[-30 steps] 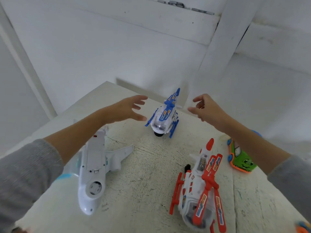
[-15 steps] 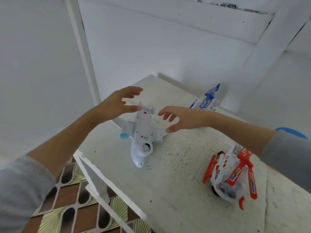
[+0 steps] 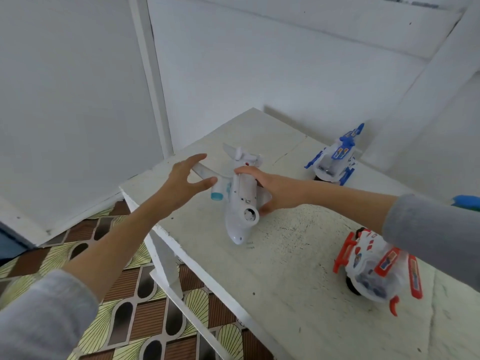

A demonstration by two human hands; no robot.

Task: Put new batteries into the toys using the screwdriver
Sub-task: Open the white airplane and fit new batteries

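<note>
- The right hand (image 3: 275,189) gripped the white toy airplane (image 3: 240,201): its fingers curled over the fuselage top and the thumb lay under, near the nose.
- The left hand (image 3: 181,184) was open, its straight fingers spread; the thumb tip was just beside the engine with the light blue end, the wing between thumb and fingers.
- The airplane lay on the white table (image 3: 272,276).
- Beyond the right fingers stood the blue toy helicopter (image 3: 335,162); the red toy helicopter (image 3: 376,268) was under the right forearm.

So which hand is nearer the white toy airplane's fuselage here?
Right. The right hand grips the white toy airplane around its fuselage; the left hand is at its wing, thumb near the engine.
</note>
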